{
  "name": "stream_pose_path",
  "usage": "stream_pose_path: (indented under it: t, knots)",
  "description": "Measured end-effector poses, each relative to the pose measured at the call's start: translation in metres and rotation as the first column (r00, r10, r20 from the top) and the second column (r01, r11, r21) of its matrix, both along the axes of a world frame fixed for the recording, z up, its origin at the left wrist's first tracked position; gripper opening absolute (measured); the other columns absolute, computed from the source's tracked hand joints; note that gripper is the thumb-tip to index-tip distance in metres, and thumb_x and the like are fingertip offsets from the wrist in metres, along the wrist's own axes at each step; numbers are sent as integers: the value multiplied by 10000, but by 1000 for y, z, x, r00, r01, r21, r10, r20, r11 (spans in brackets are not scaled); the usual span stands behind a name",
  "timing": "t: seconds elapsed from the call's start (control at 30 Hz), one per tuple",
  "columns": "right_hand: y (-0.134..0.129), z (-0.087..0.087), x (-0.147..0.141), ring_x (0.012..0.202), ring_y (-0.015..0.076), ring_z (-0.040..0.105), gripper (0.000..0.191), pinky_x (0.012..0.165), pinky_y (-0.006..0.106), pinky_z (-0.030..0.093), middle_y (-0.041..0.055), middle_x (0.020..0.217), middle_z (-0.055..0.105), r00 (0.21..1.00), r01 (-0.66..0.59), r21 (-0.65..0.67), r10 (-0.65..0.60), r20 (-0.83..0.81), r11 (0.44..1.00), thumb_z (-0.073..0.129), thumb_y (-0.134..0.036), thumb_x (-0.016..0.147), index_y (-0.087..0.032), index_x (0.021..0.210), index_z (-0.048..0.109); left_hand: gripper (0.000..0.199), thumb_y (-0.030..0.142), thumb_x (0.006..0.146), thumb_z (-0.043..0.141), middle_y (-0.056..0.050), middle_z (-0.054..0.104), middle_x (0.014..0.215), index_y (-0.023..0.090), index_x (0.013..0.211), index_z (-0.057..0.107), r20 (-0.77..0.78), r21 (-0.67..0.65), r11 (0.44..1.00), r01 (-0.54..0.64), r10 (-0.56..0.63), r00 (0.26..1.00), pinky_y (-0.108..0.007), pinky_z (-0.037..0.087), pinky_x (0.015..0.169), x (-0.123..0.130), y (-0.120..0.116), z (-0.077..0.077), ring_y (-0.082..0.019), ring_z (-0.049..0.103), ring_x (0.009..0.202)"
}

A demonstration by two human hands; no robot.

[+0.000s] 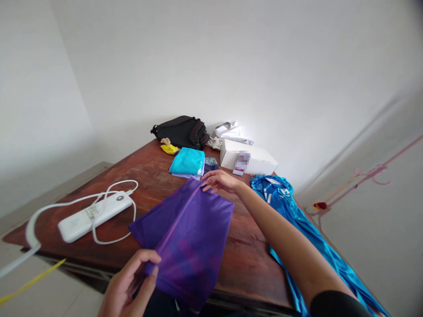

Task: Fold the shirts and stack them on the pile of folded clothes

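Left hand [128, 281] is pinching the near fold of the purple fabric [191, 246]. Right hand [221, 181] is resting half-open on its far edge.

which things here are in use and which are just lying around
In use: purple cloth, held by left hand, touched by right hand.
Lying about: white power bank, black bag, white box, folded teal cloth, shiny blue garment, wooden table.

Bright diffuse lt, soft shadows, fisheye warp at edges
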State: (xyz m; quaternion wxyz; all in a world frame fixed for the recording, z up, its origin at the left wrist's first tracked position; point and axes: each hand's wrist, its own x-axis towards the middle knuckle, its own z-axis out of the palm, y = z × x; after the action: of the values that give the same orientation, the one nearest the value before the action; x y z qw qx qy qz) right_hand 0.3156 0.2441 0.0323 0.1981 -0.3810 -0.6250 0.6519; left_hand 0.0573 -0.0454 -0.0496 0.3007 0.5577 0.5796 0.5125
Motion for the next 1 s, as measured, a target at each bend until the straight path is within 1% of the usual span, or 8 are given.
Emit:
stream_pose_path:
  t: [0.13,0.3,0.47,0.6,0.7,0.77,0.87,1.0]
  knots:
    - [18,-24,-29,707,186,754,106,540,223,567,98,947,794,978,-9,199,-32,205,980,661,-178,849,-168,955,659,395,483,886,613,-54,765,929,223,1178,674,-178,18,997,-81,83,980,-210,583,711,-33,27,-4,-201,736,814]
    - [38,-53,-42,552,135,610,83,504,212,467,24,651,698,949,-3,448,-139,284,894,656,-164,847,-162,767,678,392,515,890,548,-10,731,702,219,1081,721,-294,-67,996,-64,42,955,-194,549,568,-52,51,-9,-171,694,581]
    - [51,-66,-40,735,152,607,76,682,237,479,15,764,691,956,29,616,-201,213,787,667,-179,835,-171,769,703,390,527,895,579,-23,754,831,219,1108,686,-188,-97,992,-81,61,980,-211,557,604,-61,52,-11,-178,709,657]
    - [60,-75,-40,773,172,618,147,716,264,490,24,828,700,954,65,669,-243,176,741,597,-286,911,-174,873,685,416,511,902,579,40,618,602,209,1183,639,-57,-42,994,-97,95,994,-225,525,551,-63,59,5,-166,619,553]
    - [66,-82,-46,814,186,625,153,760,281,493,37,872,706,932,106,705,-317,175,701,582,-295,926,-177,902,676,429,494,905,535,57,548,546,187,1187,634,-66,-12,994,-111,110,992,-239,514,533,-66,77,18,-169,586,525]
    - [69,-86,-50,830,189,624,142,791,291,489,42,894,710,910,127,727,-370,185,675,584,-286,930,-182,920,680,433,462,902,507,45,572,578,178,1203,632,-185,1,988,-151,149,971,-251,514,558,-72,90,20,-172,597,539]
    - [68,-91,-56,819,189,618,133,809,296,484,40,888,708,881,138,753,-428,203,643,609,-286,931,-191,976,690,437,369,893,458,29,596,598,180,1248,629,-479,0,976,-220,193,856,-279,494,628,-84,105,16,-187,616,564]
    - [58,-97,-61,852,199,628,142,848,303,479,45,912,704,863,119,786,-454,220,606,635,-279,932,-203,1041,685,479,316,885,405,-18,675,681,187,1294,619,-693,-125,969,-211,67,718,-307,476,669,-94,109,7,-233,689,664]
